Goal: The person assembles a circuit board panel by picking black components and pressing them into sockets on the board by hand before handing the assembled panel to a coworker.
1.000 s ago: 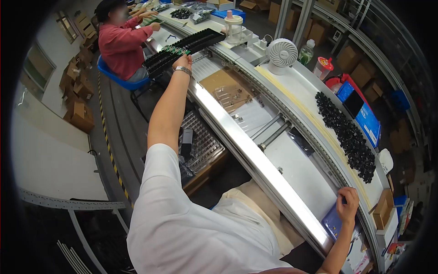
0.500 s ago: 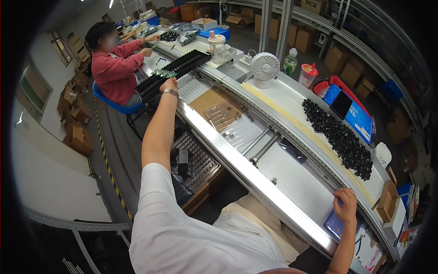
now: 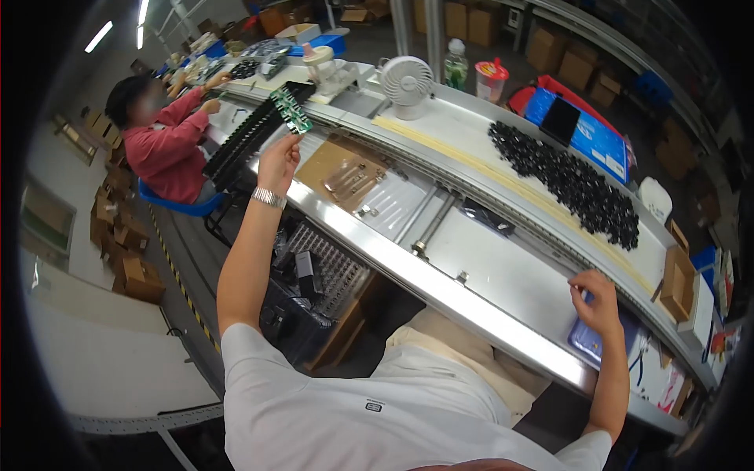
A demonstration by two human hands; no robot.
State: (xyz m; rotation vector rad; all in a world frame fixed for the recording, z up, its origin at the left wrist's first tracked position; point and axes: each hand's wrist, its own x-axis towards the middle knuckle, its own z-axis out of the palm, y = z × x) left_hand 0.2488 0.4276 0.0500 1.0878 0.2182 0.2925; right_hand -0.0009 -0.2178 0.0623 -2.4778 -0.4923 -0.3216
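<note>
My left hand [image 3: 278,166] pinches one end of a green circuit board [image 3: 290,109], holding it tilted up in front of the black slotted rack [image 3: 251,135]. White parts show on the board. Over the right part of the workbench hovers my right hand [image 3: 598,303], its fingers bent, with a gap between thumb and forefinger and nothing seen in them. Just below that hand lies a blue-purple case [image 3: 585,339], partly covered by the hand and wrist.
Small black parts [image 3: 561,180] are heaped on the back shelf, near a white fan [image 3: 406,85]. A metal rail [image 3: 440,294] runs along the bench's front edge. A cardboard sheet [image 3: 343,169] carries bagged parts. A co-worker in a red top [image 3: 166,147] sits at the far left.
My left hand has drawn the circuit board up off the black rack and towards me. My right hand stays over the bench, its thumb and forefinger slightly further apart. The camera view has shifted.
</note>
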